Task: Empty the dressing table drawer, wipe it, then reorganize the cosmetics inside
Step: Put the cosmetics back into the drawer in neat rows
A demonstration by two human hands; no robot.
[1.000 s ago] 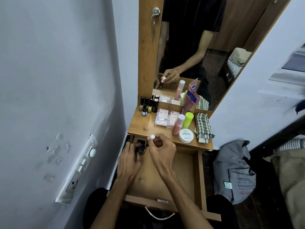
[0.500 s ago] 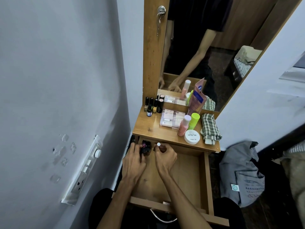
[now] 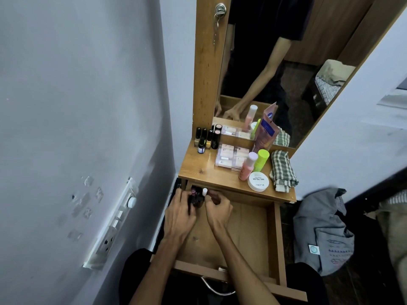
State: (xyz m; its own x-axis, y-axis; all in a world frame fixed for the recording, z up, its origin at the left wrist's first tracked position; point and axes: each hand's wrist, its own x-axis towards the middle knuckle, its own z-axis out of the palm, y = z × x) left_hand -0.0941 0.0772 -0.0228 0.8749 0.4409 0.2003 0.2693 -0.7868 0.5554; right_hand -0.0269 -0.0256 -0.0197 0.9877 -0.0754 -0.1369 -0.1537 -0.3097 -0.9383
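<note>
The wooden drawer (image 3: 273, 236) is pulled open below the dressing table top (image 3: 198, 170). Both hands reach into its far left corner, where a cluster of small dark bottles (image 3: 195, 198) stands, one with a pink cap. My left hand (image 3: 179, 213) rests against those bottles. My right hand (image 3: 217, 208) holds a small white-capped bottle (image 3: 204, 192) upright beside them. The remaining drawer floor shows bare wood. On the top stand dark nail polish bottles (image 3: 206, 138), a clear palette case (image 3: 232, 157), a pink bottle (image 3: 247, 166), a lime-green bottle (image 3: 261, 160), a white jar (image 3: 258, 181), a pink tube (image 3: 265, 133) and a folded checked cloth (image 3: 283, 170).
A mirror (image 3: 275, 69) rises behind the table and reflects my arms. A grey wall with a switch panel (image 3: 114, 223) stands close on the left. A grey bag (image 3: 323, 230) lies on the dark floor to the right. The drawer's metal handle (image 3: 214, 287) is near my knees.
My right hand has carried the white-capped bottle from above the drawer's front down into the far left corner beside the dark bottles. My left hand has slid forward with it.
</note>
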